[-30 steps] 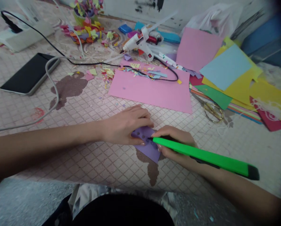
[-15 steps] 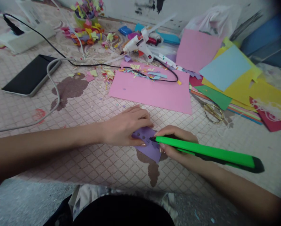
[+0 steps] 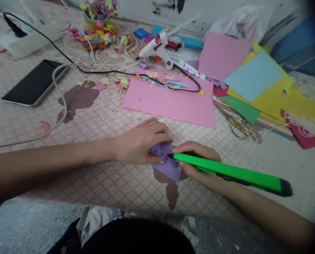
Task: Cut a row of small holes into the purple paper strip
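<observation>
A small piece of purple paper (image 3: 170, 171) with a few dark round marks lies on the tablecloth before me. My left hand (image 3: 144, 141) holds it down, thumb along the near side and fingers curled over the far side. In my right hand (image 3: 197, 155) is a long green utility knife (image 3: 226, 168) with a black tip and a black rear end. Its tip touches the paper among the marks, close to my left thumb. Part of the paper is hidden under my left fingers.
Beyond my hands lies a pink sheet (image 3: 170, 106) with paper scraps. Behind it is a white glue gun (image 3: 157, 51). Scissors (image 3: 238, 126) and coloured paper (image 3: 255, 76) are at the right. A black tablet-like device (image 3: 33, 84) and a power strip (image 3: 28, 42) stand left, with cables crossing.
The rear end of the green knife has swung slightly left and down, its tip staying on nearly the same spot. My left hand and the paper have hardly moved.
</observation>
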Demonstrator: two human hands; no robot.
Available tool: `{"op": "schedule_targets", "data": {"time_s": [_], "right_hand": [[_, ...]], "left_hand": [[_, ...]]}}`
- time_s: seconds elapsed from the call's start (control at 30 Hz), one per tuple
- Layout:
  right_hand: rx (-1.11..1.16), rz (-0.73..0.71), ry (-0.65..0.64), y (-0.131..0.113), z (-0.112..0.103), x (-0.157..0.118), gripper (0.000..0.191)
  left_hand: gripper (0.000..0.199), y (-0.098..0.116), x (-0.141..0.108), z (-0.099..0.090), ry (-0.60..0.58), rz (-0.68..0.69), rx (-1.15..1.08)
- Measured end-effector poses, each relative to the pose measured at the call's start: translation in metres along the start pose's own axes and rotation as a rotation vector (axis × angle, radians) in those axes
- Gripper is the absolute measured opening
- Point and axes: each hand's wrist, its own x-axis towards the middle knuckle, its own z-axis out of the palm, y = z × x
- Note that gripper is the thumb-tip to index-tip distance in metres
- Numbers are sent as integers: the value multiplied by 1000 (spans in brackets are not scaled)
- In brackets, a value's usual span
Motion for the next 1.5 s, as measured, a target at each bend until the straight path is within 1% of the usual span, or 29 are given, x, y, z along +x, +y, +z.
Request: {"op": "schedule_targets", "data": {"time_s": [0.23,0.33,0.37,0.43,0.5,0.57,0.87,0.97,1.03,1.23,1.5], "right_hand": [[-25,-72,11,0,2,2,18],[-14,-105,-13,1,1,3,19],[2,-100,-24,2,0,2,19],[40,-44,-27,2,0,1,18],[85,23,21,2,0,-1,17],[97,58,69,3,0,-3,17],[29,6,46,2,2,-3,19],[16,12,60,2,2,-3,20],[12,11,39,1,2,-3,21],[6,4,42,-1,2,-1,18],[-32,27,-3,6,4,-7,17]], "left_hand": [[45,-1,0,1,13,10,9],[45,-1,0,1,13,11,5],[45,-1,0,1,12,9,3],[45,-1,0,1,6,7,-2],[46,0,0,0,-3,2,-6],[46,1,0,0,-5,-6,-2],[46,2,-1,0,-2,-20,15],[45,2,0,0,-5,-29,16],[45,2,0,0,-5,-33,16],[45,3,0,0,-4,-32,17],[46,3,-1,0,-8,-38,25]]}}
